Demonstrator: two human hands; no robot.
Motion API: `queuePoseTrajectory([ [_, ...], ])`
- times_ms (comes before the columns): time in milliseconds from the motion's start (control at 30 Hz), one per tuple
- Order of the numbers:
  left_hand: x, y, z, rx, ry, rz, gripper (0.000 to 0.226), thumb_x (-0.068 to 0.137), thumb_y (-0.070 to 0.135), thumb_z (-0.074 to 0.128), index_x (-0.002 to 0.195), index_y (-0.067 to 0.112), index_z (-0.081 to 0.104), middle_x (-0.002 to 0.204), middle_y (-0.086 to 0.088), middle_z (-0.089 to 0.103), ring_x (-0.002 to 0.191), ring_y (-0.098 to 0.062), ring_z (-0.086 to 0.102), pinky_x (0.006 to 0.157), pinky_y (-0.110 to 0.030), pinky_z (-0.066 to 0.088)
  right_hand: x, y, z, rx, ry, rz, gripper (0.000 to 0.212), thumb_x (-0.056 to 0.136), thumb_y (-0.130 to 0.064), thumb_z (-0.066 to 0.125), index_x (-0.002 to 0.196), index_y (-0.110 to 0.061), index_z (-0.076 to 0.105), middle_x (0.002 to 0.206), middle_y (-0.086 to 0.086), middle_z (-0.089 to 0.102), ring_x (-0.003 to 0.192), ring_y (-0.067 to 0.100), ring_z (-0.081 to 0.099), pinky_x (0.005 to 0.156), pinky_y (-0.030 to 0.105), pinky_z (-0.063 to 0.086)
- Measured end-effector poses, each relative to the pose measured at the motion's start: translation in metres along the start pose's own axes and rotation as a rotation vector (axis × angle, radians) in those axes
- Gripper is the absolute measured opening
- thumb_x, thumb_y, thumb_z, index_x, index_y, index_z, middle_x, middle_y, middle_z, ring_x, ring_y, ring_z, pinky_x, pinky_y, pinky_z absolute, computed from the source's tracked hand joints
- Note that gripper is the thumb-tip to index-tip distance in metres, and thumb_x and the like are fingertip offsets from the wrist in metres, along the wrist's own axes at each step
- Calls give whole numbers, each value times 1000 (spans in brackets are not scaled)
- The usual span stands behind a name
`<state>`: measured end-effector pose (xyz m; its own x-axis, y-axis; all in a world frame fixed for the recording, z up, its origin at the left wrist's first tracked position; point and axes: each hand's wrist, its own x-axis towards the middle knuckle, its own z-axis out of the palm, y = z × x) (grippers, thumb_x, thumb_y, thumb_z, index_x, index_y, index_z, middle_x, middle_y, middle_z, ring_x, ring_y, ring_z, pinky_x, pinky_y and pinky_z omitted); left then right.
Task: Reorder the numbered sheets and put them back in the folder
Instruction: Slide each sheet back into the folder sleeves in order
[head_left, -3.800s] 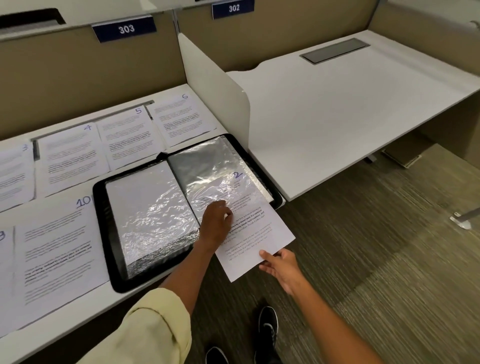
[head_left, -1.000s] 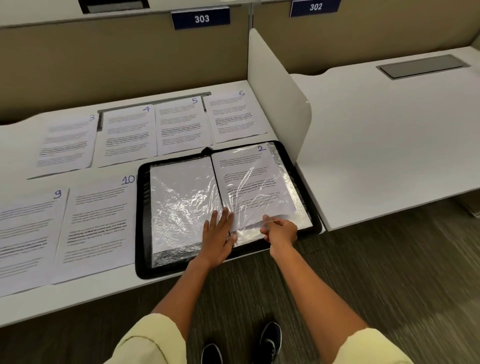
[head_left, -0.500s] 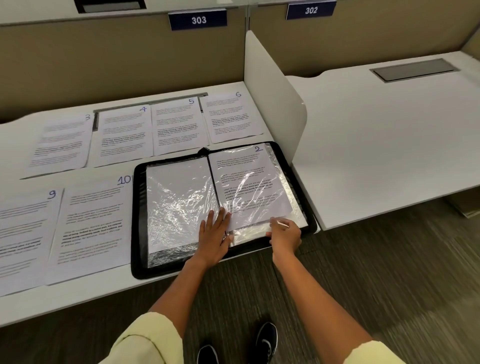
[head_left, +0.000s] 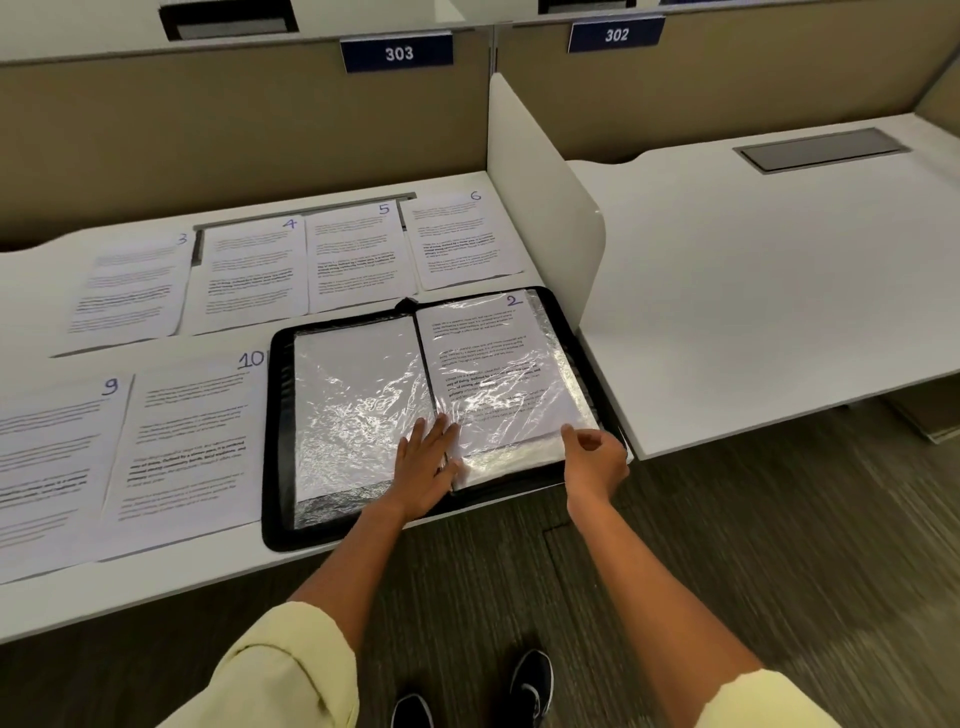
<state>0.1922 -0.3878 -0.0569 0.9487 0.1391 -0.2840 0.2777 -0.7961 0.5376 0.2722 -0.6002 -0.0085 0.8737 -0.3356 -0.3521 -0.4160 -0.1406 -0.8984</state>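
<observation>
A big white desk (head_left: 363, 582) holds an open black folder (head_left: 275, 441) near its front edge, next to a white divider wall (head_left: 540, 208). Another white desk (head_left: 753, 286) sits on the far side of that wall.

The folder lies flat with shiny, wrinkly plastic pockets on both sides. The sheet marked 2 (head_left: 483, 358) is on the right side of the folder, under the shiny plastic. Its bottom edge is right by both hands.

The left hand (head_left: 423, 465) lies flat on the middle of the folder, at the bottom of the fold. Its fingers are straight and spread, and they press down on the plastic. It holds nothing. The arm reaches up from a pale yellow sleeve (head_left: 291, 670).

The right hand (head_left: 595, 457) is at the bottom right corner of the folder. Its fingers are loosely bent, and the thumb tip touches the corner of the page. I cannot tell if it pinches the plastic or just rests there.

More sheets lie loose on the desk. Sheets 3 (head_left: 130, 286), 4 (head_left: 249, 270), 5 (head_left: 358, 254) and 6 (head_left: 462, 239) sit in a row behind the folder. Sheets 9 (head_left: 47, 467) and 10 (head_left: 192, 441) sit to its left.

Two blue signs on the back wall say 303 (head_left: 397, 52) and 302 (head_left: 615, 34). Two black shoes (head_left: 530, 680) show on the dark floor.
</observation>
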Motion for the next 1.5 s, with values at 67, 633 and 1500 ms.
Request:
queuePoseTrajectory([
  [67,-1,7,-8,-60,-9,-31,64,99,54,23,156,25,22,165,3,5,152,-23,-7,120,-41,-4,0,-3,-1,10,10,-23,13,87,-10,74,89,-10,62,83,1,65,74,10,60,83,37,57],
  [633,-10,61,-99,-998,258,-293,81,77,79,41,112,11,67,108,-8,72,100,-27,68,90,-46,55,-70,-53,51,15,-468,-729,38,85,-8,76,107,-23,50,91,-17,60,88,-5,61,83,11,50],
  [1500,-94,-39,-111,-598,652,-628,15,86,12,75,94,11,62,90,-13,67,62,-16,65,49,-17,50,-86,8,113,-621,-891,-784,41,103,-38,50,139,-18,53,145,4,47,135,22,42,113,38,36],
])
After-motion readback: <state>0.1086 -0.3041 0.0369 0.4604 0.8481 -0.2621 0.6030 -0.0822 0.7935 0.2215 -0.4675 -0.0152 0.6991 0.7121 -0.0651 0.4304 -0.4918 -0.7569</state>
